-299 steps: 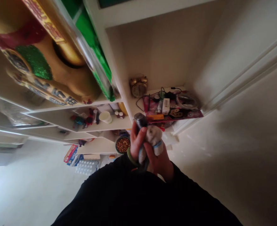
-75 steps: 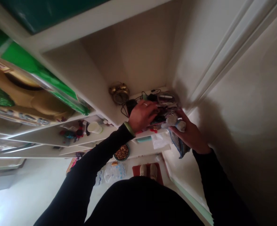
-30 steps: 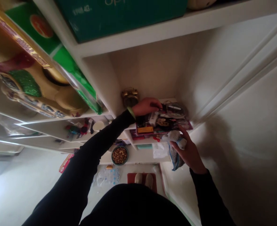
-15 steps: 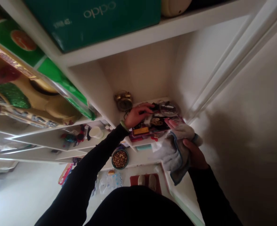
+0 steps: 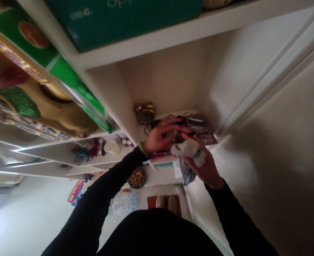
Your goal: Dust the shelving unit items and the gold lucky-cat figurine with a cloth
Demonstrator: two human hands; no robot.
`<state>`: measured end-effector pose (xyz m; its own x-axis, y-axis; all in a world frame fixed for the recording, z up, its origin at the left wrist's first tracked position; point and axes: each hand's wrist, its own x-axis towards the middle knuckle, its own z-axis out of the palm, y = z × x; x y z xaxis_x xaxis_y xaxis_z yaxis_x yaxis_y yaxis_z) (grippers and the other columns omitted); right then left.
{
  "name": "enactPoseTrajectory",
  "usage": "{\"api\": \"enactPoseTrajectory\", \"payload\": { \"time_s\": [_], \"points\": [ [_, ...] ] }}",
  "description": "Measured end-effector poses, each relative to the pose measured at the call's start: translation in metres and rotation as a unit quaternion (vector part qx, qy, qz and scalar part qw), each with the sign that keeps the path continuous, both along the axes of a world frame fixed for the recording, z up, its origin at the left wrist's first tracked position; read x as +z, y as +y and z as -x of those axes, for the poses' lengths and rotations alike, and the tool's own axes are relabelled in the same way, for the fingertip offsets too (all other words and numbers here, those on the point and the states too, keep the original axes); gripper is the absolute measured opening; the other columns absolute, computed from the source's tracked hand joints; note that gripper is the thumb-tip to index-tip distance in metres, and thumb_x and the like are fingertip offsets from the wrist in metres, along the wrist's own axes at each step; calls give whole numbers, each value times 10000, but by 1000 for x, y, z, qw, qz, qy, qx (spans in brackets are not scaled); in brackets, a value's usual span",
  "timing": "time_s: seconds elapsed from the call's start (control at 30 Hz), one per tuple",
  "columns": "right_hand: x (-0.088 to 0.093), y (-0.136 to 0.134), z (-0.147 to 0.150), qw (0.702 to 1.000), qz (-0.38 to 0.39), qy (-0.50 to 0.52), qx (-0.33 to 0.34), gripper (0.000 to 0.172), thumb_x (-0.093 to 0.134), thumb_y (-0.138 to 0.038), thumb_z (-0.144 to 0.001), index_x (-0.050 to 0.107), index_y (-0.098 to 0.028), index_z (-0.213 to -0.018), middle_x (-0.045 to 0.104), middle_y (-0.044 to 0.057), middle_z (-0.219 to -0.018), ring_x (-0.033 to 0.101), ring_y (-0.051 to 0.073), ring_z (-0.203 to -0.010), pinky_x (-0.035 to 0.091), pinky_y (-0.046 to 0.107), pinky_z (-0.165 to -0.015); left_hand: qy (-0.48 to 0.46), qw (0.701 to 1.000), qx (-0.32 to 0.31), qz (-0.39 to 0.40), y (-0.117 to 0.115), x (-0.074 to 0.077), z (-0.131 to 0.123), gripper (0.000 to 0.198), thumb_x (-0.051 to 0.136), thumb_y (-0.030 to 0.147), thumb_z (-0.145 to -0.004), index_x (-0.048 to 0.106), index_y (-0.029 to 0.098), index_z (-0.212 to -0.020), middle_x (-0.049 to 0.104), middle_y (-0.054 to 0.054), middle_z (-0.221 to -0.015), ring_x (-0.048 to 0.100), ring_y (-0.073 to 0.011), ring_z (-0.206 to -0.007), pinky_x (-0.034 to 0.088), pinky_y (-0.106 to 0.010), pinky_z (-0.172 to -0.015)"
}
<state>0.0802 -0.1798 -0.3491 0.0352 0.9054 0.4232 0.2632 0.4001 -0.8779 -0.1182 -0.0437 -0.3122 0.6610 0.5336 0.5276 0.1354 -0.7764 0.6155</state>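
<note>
My left hand [image 5: 161,138], with a green band at the wrist, rests with spread fingers on a jumble of items on a white shelf [image 5: 173,115]. The items include black cables [image 5: 152,125], a round transparent case [image 5: 197,123] and a pink printed packet [image 5: 209,139]. My right hand [image 5: 202,167] grips a bunched grey cloth with a blue edge [image 5: 187,153] close under my left fingers. A brass alarm clock [image 5: 145,112] stands just beyond my left hand. Much of the pile is hidden behind both hands.
Above stands a green OPPO box [image 5: 119,17], and a gold and green packet [image 5: 39,103] lies to the left. Lower shelves hold a white cup [image 5: 111,147] and a bowl of brown nuts [image 5: 137,178]. Bottled water [image 5: 125,203] and shoes on a red mat [image 5: 166,205] are on the floor.
The cloth, hanging loose half a second ago, is now bunched in my right hand. That hand has moved up to the pile, closer to my left hand, whose fingers have spread.
</note>
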Motion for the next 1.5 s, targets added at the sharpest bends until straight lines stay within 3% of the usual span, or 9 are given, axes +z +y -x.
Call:
{"api": "enactPoseTrajectory", "payload": {
  "time_s": [0.13, 0.27, 0.43, 0.6, 0.93, 1.07, 1.23, 1.33, 1.5],
  "points": [
    [9, -3, -2, 992, -101, -81, 6, 711, 738, -224, -964, 567, -353, -1642, 530, 63, -1746, 502, 308, -1628, 465, 556, -1335, -66, 998, 6, -2, -16, 5, -4, 301, 721, 412, -1053, 835, 234, -1267, 714, -152, -1538, 680, -283, -1439, 513, -478, -1263],
    [15, -7, -4, 984, -135, -116, 9, 790, 679, -149, -968, 498, -420, -1687, 497, 8, -1771, 496, 298, -1634, 471, 537, -1339, -120, 992, 16, -23, -27, 5, -5, 367, 812, 394, -1003, 800, 255, -1341, 704, -156, -1544, 674, -289, -1447, 528, -494, -1261],
    [10, -9, -3, 980, -103, -168, 3, 770, 680, -157, -912, 567, -390, -1638, 532, 14, -1747, 608, 329, -1541, 565, 517, -1263, -138, 990, -10, -20, -36, 7, -6, 230, 801, 369, -1010, 856, 298, -1221, 707, -115, -1542, 674, -300, -1446, 558, -518, -1246],
    [6, -9, 0, 979, -89, -185, 9, 726, 690, -200, -925, 580, -392, -1616, 552, 9, -1730, 603, 330, -1545, 543, 541, -1285, -153, 988, -28, -18, -37, 4, -7, 125, 796, 327, -1017, 871, 286, -1107, 755, -106, -1474, 697, -277, -1414, 552, -519, -1244],
    [10, -11, 4, 985, -49, -166, 21, 728, 712, -212, -879, 621, -405, -1575, 544, -10, -1735, 604, 336, -1540, 562, 531, -1254, -151, 988, -19, 30, -39, -2, -3, 179, 784, 396, -1024, 867, 279, -1130, 756, -120, -1471, 702, -294, -1412, 537, -543, -1240],
    [5, -12, 0, 995, -11, -91, -26, 656, 761, -360, -923, 635, -362, -1567, 605, 38, -1682, 554, 336, -1580, 495, 574, -1308, -157, 986, 44, 31, -30, -2, 4, 250, 737, 426, -1056, 831, 254, -1210, 768, -127, -1447, 715, -263, -1379, 543, -476, -1221],
    [2, -8, -15, 983, 123, 54, -124, 552, 783, -548, -914, 743, -245, -1373, 805, 106, -1377, 719, 358, -1366, 567, 550, -1221, -143, 968, 200, 47, -13, -6, 18, 311, 634, 440, -1101, 787, 209, -958, 812, -103, -1277, 754, -226, -1229, 573, -412, -1144],
    [-1, -3, -24, 971, 159, 89, -152, 525, 813, -591, -871, 769, -227, -1248, 840, 115, -1269, 764, 380, -1279, 601, 562, -1176, -123, 966, 225, 31, -5, -9, 22, 240, 635, 363, -1087, 779, 208, -973, 807, -105, -1269, 749, -229, -1226, 566, -416, -1154],
    [-18, 3, -33, 966, 172, 127, -144, 554, 731, -650, -935, 757, -261, -1328, 809, 122, -1366, 745, 399, -1340, 618, 574, -1173, -48, 971, 231, 29, 9, -9, 20, 224, 611, 207, -1048, 811, 209, -1149, 818, -93, -1296, 732, -244, -1290, 534, -427, -1220]
  ]
}}
